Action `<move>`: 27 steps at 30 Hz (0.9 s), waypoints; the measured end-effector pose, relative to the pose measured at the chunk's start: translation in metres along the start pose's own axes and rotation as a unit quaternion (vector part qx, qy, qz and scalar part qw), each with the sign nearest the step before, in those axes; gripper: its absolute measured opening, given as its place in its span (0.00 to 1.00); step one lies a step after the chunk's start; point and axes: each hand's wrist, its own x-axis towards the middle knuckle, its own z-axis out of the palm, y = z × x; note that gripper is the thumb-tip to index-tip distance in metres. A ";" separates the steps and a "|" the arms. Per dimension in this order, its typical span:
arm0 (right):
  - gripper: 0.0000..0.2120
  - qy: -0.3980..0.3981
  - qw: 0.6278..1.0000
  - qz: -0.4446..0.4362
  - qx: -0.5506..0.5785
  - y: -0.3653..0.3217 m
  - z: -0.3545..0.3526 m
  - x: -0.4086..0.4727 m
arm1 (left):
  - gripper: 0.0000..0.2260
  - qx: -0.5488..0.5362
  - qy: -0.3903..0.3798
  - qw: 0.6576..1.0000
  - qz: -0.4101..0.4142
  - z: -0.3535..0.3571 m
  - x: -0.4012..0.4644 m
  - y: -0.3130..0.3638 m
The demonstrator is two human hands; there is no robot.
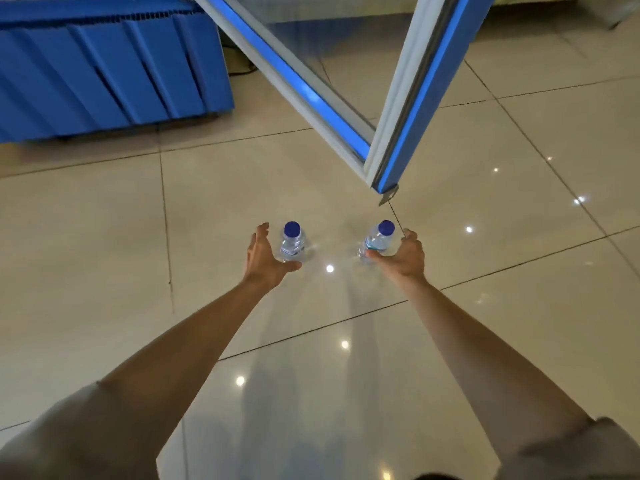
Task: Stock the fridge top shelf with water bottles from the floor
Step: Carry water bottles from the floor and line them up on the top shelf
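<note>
The right hand (403, 256) curls around the right bottle (377, 241), thumb in front and fingers behind, which looks like a grip ready for lifting. The left hand (265, 254) is spread, cupped just beside the left bottle (293, 241); I cannot tell whether it touches. Both bottles stand upright on the floor (104, 237) below the open fridge door (349, 81), handy for the shelf.

You are looking down at a glossy beige tiled floor (104, 237) with dark grout lines. Two blue-capped water bottles stand upright on it, the left bottle (293, 241) near the right bottle (377, 241). A blue ribbed cabinet base (104, 74) sits at the far left.
</note>
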 end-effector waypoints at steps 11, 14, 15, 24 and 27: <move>0.24 0.060 0.993 -0.098 0.041 0.035 0.046 0.024 | 0.24 -0.013 0.062 0.998 0.027 0.041 0.031 -0.029; 0.25 0.046 0.992 -0.109 0.032 0.029 0.040 -0.001 | 0.25 -0.025 0.070 0.997 0.036 0.030 0.012 -0.025; 0.25 0.038 0.993 -0.109 0.031 0.023 0.036 -0.012 | 0.25 -0.026 0.070 0.997 0.034 0.021 0.003 -0.020; 0.25 -0.045 0.992 -0.114 0.021 -0.123 -0.047 -0.166 | 0.26 -0.061 0.088 0.994 0.012 -0.130 -0.131 0.083; 0.26 -0.079 0.988 -0.134 0.023 -0.202 -0.091 -0.219 | 0.25 -0.057 0.100 0.993 0.014 -0.208 -0.183 0.141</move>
